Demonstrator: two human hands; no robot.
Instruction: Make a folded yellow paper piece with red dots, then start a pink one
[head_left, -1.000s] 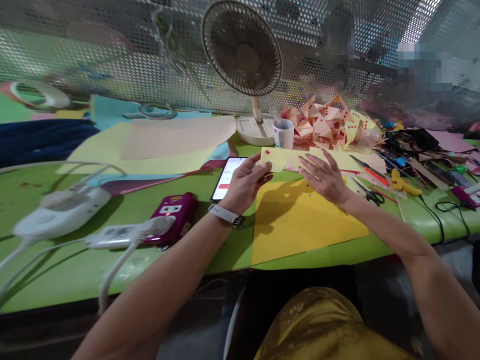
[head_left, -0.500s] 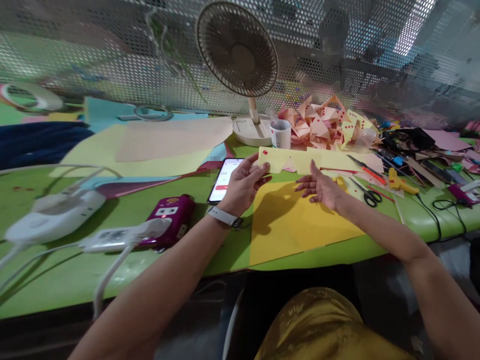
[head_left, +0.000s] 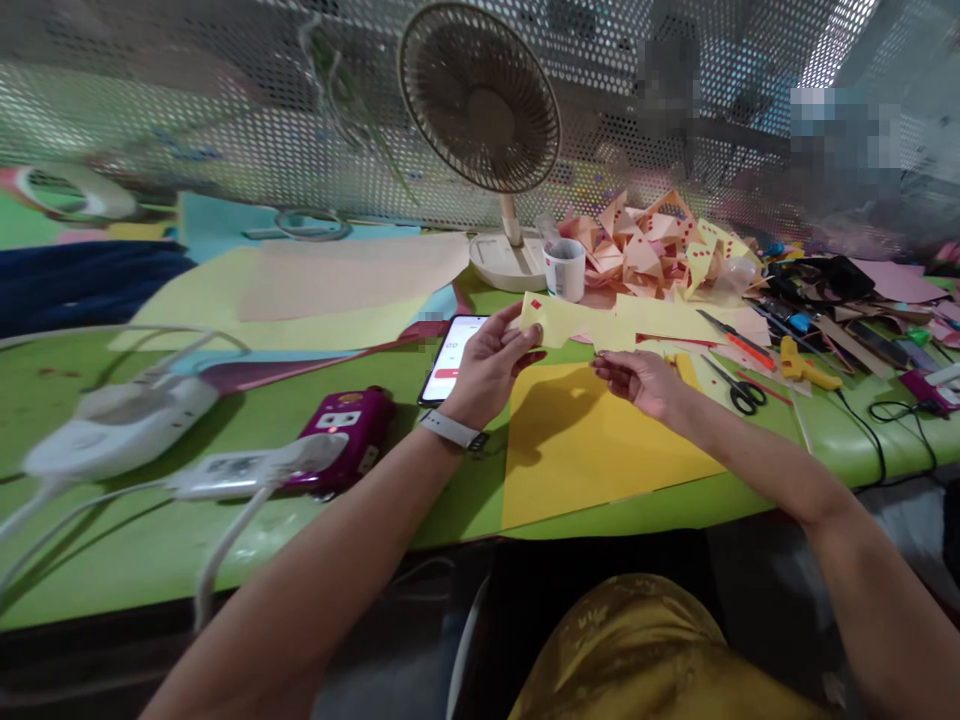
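My left hand (head_left: 491, 365) pinches the left end of a pale yellow paper strip (head_left: 570, 322) that carries a small red mark near its corner. My right hand (head_left: 637, 380) holds the strip's lower edge near its middle, fingers curled under it. The strip hangs just above a larger orange-yellow sheet (head_left: 592, 450) lying on the green table (head_left: 150, 540). A white watch sits on my left wrist.
A phone (head_left: 454, 355) with a lit screen lies left of my hand. A desk fan (head_left: 484, 110) and a white cup (head_left: 564, 268) stand behind. Folded paper pieces (head_left: 652, 245), scissors (head_left: 739, 390), a glue gun (head_left: 806, 365) lie right; a magenta device (head_left: 349, 430) and white cables left.
My right hand lifted off the flat strip, turned palm up and took hold of its lower edge. The strip rose and bent slightly off the table.
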